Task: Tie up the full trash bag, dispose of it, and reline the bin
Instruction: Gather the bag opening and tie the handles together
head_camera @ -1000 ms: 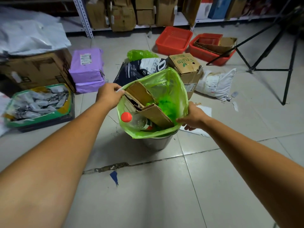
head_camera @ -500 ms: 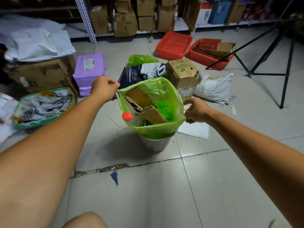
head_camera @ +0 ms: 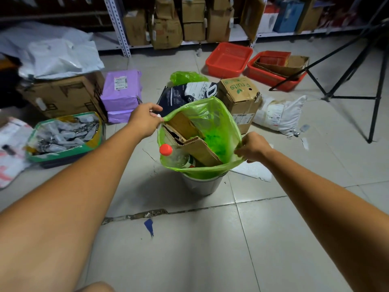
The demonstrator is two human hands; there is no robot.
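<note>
Far: shelving with cardboard boxes (head_camera: 166, 26). Two red baskets (head_camera: 228, 60) mid-right. Black tripod (head_camera: 353, 66) far right. Purple parcels (head_camera: 121, 91) left, a Fruits carton (head_camera: 240, 95) centre, white sack (head_camera: 277, 114) just right of it.

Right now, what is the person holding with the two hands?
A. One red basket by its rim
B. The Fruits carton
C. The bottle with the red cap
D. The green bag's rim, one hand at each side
D: the left hand and the right hand pinch opposite sides of the green bag, which sits in the bin.
</note>
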